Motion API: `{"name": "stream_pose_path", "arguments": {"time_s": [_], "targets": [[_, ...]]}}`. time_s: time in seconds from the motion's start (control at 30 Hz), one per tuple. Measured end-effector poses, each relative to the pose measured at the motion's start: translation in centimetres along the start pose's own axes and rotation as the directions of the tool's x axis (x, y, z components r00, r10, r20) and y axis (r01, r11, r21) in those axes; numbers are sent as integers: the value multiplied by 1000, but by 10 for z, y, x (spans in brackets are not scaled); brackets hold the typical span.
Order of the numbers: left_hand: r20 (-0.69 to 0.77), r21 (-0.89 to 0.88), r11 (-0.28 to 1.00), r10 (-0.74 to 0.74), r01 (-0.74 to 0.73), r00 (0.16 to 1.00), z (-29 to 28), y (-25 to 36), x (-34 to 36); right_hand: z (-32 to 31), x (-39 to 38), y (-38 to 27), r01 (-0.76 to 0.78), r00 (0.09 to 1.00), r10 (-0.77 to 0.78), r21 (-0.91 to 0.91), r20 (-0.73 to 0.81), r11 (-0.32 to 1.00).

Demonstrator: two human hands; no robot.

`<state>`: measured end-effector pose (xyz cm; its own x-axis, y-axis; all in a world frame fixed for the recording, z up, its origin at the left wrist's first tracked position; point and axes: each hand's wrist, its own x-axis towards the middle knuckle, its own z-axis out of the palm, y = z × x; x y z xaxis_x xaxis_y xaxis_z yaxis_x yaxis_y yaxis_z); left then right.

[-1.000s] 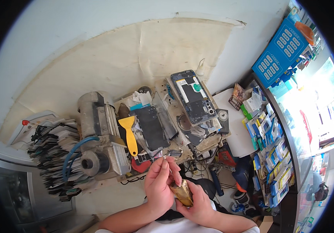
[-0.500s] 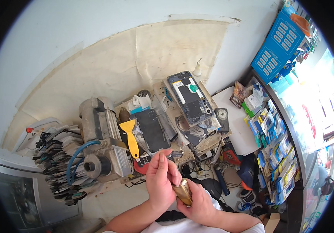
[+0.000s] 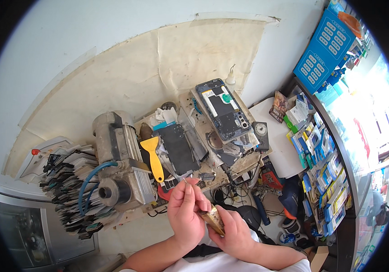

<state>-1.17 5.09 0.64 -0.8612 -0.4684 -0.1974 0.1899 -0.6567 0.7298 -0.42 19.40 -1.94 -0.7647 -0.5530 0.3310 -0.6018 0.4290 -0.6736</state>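
Held low in front of me is a small gold, box-like thing (image 3: 213, 221) with a shiny surface; its exact kind does not show. My right hand (image 3: 236, 232) is closed round it from the right. Beside it, my left hand (image 3: 187, 211) has its thumb and forefinger pressed together in a pinch pointing up. A thin pale tip seems to show at that pinch, too small to name. The lower fingers of my left hand reach to the upper end of the gold thing. Beyond my hands lies a dark phone screen panel (image 3: 177, 148), near a yellow scraper (image 3: 153, 156).
A phone with its inside exposed (image 3: 224, 111) rests on a plate at the back of the cluttered bench. A motor-driven pump (image 3: 120, 154) stands at left beside stacked screens (image 3: 72, 195). Cables (image 3: 237, 195) hang below the bench. Boxed goods (image 3: 323, 177) fill a rack at right.
My left fingertips have shifted slightly, with the pinch now a little lower and tighter. The gold thing has tilted a little in my right hand. The view has moved slightly.
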Motion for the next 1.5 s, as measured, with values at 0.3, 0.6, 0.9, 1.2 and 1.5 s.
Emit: {"name": "stream_pose_path", "arguments": {"time_s": [0.3,0.6,0.9,1.2,1.5], "targets": [[-39,-13,999,-45,45,998,1,13,15,1,3,-6,29,998,-29,-8,52,1000],[-42,125,988,99,-93,994,6,-2,10,1,5,5,22,999,-22,-10,-35,1000],[-54,114,992,60,-53,997,2,0,8,4,8,10,50,997,-51,-5,-57,999],[74,-108,980,-160,168,984,-4,16,10,-5,4,14,-248,968,169,606,186,756],[44,-107,979,-168,172,985,-2,11,8,-12,2,20,-318,939,146,624,312,714]]}}
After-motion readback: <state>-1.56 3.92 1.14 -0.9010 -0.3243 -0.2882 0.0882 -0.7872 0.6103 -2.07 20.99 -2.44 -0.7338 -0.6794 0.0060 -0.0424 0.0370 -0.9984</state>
